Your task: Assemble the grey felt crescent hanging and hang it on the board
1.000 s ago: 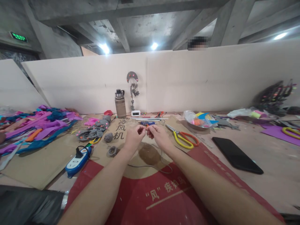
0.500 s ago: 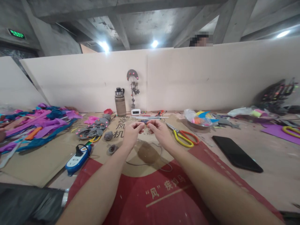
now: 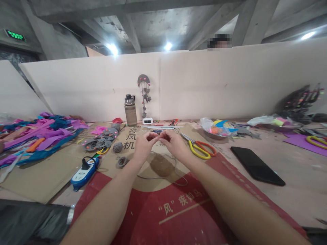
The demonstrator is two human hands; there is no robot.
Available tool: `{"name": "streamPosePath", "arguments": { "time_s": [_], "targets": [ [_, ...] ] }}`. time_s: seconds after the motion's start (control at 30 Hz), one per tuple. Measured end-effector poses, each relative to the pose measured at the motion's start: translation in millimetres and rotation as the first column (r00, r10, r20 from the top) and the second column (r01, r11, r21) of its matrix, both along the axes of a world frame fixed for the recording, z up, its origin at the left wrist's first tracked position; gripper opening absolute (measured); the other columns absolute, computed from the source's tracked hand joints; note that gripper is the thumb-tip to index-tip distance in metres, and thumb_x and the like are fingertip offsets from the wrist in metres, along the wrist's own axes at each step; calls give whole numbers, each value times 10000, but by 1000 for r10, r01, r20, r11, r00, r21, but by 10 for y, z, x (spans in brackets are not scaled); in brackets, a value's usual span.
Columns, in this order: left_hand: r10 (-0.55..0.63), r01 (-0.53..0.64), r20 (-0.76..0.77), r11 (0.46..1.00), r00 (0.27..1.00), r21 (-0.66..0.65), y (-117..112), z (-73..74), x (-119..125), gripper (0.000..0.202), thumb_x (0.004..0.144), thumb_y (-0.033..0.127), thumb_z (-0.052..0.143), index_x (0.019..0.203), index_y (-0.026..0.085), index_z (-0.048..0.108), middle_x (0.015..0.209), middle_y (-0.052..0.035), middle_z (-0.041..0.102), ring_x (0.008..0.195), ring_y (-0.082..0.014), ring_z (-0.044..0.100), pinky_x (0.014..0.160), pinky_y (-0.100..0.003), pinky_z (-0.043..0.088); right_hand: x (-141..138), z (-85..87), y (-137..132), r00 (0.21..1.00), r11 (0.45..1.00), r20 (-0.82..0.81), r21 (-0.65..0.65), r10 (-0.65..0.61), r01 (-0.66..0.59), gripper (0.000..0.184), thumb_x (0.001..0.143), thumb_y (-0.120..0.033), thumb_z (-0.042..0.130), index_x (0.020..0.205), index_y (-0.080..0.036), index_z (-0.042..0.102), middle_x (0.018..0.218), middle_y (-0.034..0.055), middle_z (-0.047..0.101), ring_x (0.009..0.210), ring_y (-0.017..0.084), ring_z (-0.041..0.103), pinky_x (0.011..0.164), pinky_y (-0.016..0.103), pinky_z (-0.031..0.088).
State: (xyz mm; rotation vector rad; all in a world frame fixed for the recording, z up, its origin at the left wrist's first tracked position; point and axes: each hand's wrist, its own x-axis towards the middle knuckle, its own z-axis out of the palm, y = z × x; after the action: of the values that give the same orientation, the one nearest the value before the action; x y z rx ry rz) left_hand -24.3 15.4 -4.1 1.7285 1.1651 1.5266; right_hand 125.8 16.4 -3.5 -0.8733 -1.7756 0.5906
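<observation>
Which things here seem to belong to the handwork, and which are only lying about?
Likely belonging: grey cord near left hand and right hand; grey ball; yellow-and-orange scissors.

Probably just lying about: black phone; bottle; power strip.

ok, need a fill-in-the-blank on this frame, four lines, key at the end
1. The scissors beside the right hand have one orange handle and one ____ handle.
2. The power strip, on the left hand's side, has a white top and ____ sides.
3. The phone is ____.
4. The bottle stands just ____ of the moon ornament.

Missing words: yellow; blue; black; left.
</observation>
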Motion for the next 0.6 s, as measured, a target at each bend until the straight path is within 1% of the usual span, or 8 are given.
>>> {"name": "streamPosePath", "arguments": {
  "time_s": [0.2,0.37,0.43,0.5,0.6],
  "targets": [
    [51,-36,-117,991,992,129,28,-51,-27,139,698,234,720,831,199,700,683,-10,637,622,-135,549,599,-248,407,15,-8,35,991,998,120,24,-54,51,59,756,-197,564,700,-207,551,657,-8,561,637,147,493,627,281,366],
    [107,-63,-241,981,965,184,18,-45,-30,139,722,169,685,858,197,684,719,-4,637,661,-131,555,638,-250,428,19,-18,51,986,998,157,-6,-54,56,97,760,-230,572,685,-201,517,639,-14,549,620,138,490,613,267,367],
    [107,-64,-250,983,962,172,8,-37,-30,149,719,152,679,861,193,677,733,-4,640,671,-131,563,644,-252,436,28,-42,75,986,999,168,-38,-20,26,133,762,-276,591,694,-200,506,623,-20,542,608,134,490,606,264,369],
    [81,-51,-223,989,971,138,3,-33,-29,164,708,142,679,864,192,672,737,-3,647,673,-131,574,645,-254,441,37,-77,107,989,996,146,-89,29,-16,174,764,-319,604,701,-203,489,598,-31,531,582,128,490,586,259,369],
    [10,-4,-108,999,994,51,13,-40,-18,199,685,171,707,879,180,664,714,-2,654,655,-134,587,642,-259,444,35,-117,141,994,973,14,-204,112,-107,226,772,-370,595,695,-206,459,553,-45,510,525,115,476,541,250,363]
  ]
}}
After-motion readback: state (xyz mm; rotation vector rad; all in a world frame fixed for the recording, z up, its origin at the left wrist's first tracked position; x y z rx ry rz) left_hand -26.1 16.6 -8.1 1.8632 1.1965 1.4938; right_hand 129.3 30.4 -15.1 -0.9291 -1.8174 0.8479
